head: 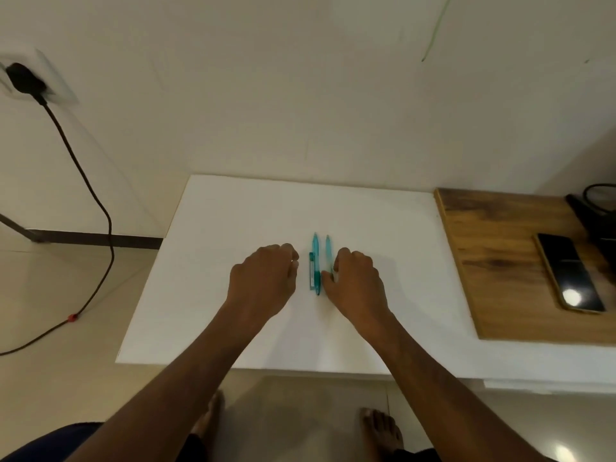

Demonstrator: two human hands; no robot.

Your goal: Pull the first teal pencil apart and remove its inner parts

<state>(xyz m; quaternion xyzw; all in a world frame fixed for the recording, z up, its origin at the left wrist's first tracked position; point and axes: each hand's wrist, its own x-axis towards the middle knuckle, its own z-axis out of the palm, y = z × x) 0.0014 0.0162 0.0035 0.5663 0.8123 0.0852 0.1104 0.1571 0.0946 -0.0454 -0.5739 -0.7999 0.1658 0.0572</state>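
feet: bare, down on the tiled floor (pixel 83 378) under the near table edge
table: white table (pixel 206 295), both forearms reach in over it
left hand: the left hand (pixel 263 278) is knuckles up, fingers curled loosely with nothing in the grip, just left of the pens
right hand: the right hand (pixel 356 281) has its fingers bent onto the right pen (pixel 329 253), looks like a pinch on its near half
left pen: teal left pen (pixel 315 265) lies flat between the hands, parallel to the other, clip facing left
off right: phone (pixel 570 273) on a wooden board (pixel 500 261)
far left: charger (pixel 25 78) plugged into the wall
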